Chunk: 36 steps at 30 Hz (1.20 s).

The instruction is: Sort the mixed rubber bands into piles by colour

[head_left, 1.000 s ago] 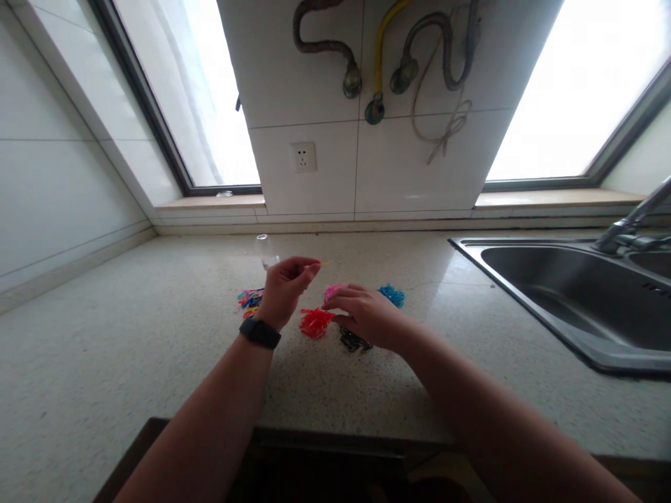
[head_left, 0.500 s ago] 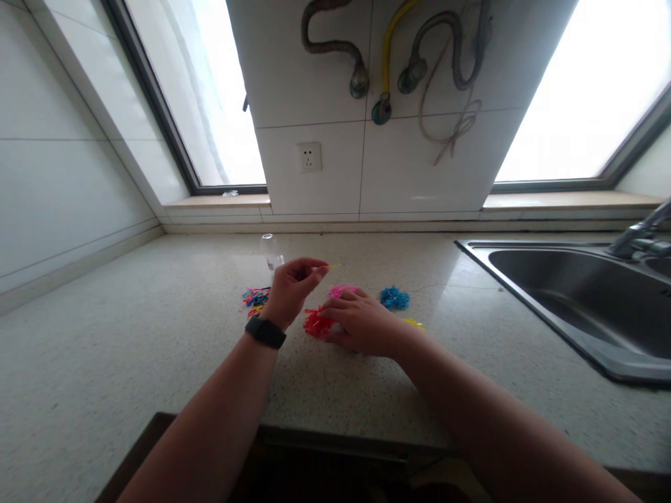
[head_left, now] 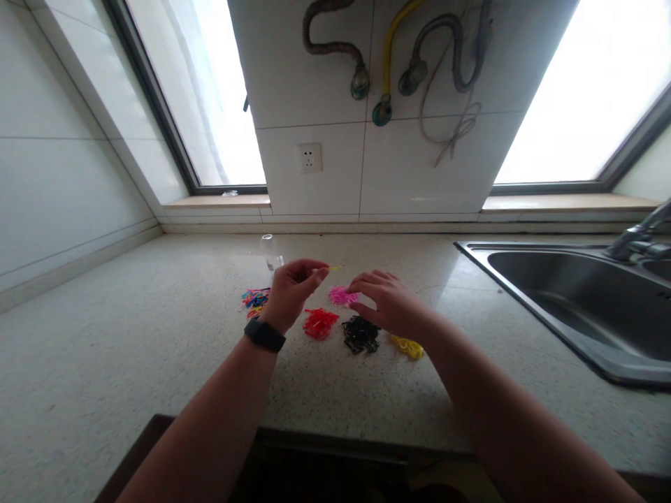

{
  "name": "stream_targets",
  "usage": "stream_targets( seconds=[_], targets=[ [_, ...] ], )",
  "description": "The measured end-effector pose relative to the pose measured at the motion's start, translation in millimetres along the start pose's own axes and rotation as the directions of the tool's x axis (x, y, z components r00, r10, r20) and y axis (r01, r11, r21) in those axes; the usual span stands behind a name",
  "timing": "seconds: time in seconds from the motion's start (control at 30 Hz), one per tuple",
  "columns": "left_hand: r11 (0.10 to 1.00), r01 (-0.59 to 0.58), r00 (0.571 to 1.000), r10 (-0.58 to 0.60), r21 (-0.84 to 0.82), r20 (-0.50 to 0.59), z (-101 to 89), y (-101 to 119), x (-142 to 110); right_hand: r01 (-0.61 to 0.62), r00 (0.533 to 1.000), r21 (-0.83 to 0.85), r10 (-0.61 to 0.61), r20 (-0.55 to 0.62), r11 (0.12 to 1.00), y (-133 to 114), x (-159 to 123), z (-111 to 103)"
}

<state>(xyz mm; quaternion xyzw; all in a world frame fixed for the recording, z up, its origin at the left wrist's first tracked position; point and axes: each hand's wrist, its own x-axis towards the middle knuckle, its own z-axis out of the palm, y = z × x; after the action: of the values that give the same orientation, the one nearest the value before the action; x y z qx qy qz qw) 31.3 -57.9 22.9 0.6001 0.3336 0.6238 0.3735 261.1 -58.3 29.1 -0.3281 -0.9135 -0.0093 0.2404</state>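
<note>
Between the thumb and fingertips of my left hand point(head_left: 298, 288) is a thin yellow rubber band point(head_left: 336, 267), its end poking out to the right. My right hand point(head_left: 391, 302) is over the counter beside the pile of pink rubber bands point(head_left: 342, 296), thumb and fingers apart. A pile of red rubber bands point(head_left: 320, 324) and a pile of black ones point(head_left: 361, 335) lie in front of it. Yellow rubber bands point(head_left: 407, 347) are partly covered by my right wrist. By my left wrist lies a mixed-colour pile of rubber bands point(head_left: 255, 300).
Behind my left hand stands a clear, bottle-like container point(head_left: 268, 250), partly hidden. A steel sink point(head_left: 529, 279) with a tap point(head_left: 637, 234) is set into the speckled counter point(head_left: 172, 335) on the right. A socket point(head_left: 309, 158) and hoses are on the wall.
My right hand has moved right, off the red pile, uncovering the red and black piles. It now hides the blue pile. My left hand stays put with the yellow rubber band.
</note>
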Motion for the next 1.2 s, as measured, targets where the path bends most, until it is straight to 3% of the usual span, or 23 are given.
stream_targets(
  seconds=[0.13, 0.3, 0.47, 0.53, 0.6, 0.67, 0.93, 1.2],
  targets=[
    [0.999, 0.010, 1.000, -0.009, -0.046, 0.026, 1.7, 1, -2, -0.134, 0.965, 0.002, 0.131, -0.229, 0.991, 34, -9, -18],
    [0.994, 0.038, 0.998, -0.033, -0.100, 0.046, 3.3, 0, -4, -0.303, 0.806, 0.196, 0.360, -0.469, 0.933, 78, -17, -13],
    [0.980, 0.090, 0.995, -0.079, -0.177, 0.064, 11.2, -1, -7, -0.490, 0.616, 0.461, 0.669, -0.417, 0.739, 123, -27, 11],
    [0.975, 0.103, 0.993, -0.090, -0.197, 0.074, 16.0, -2, -9, -0.535, 0.535, 0.548, 0.760, -0.368, 0.642, 138, -31, 19],
    [0.970, 0.109, 0.993, -0.095, -0.216, 0.072, 20.8, -3, -10, -0.572, 0.485, 0.587, 0.813, -0.322, 0.573, 148, -35, 24],
    [0.965, 0.103, 0.994, -0.089, -0.242, 0.065, 24.8, -4, -11, -0.596, 0.471, 0.590, 0.832, -0.293, 0.545, 154, -36, 27],
    [0.958, 0.086, 0.996, -0.073, -0.272, 0.059, 30.6, -6, -12, -0.638, 0.504, 0.539, 0.827, -0.247, 0.550, 154, -35, 31],
    [0.983, 0.137, 0.987, -0.125, -0.122, 0.099, 56.4, -1, -21, -0.678, 0.522, 0.472, 0.821, -0.231, 0.564, 154, -31, 35]
  ],
)
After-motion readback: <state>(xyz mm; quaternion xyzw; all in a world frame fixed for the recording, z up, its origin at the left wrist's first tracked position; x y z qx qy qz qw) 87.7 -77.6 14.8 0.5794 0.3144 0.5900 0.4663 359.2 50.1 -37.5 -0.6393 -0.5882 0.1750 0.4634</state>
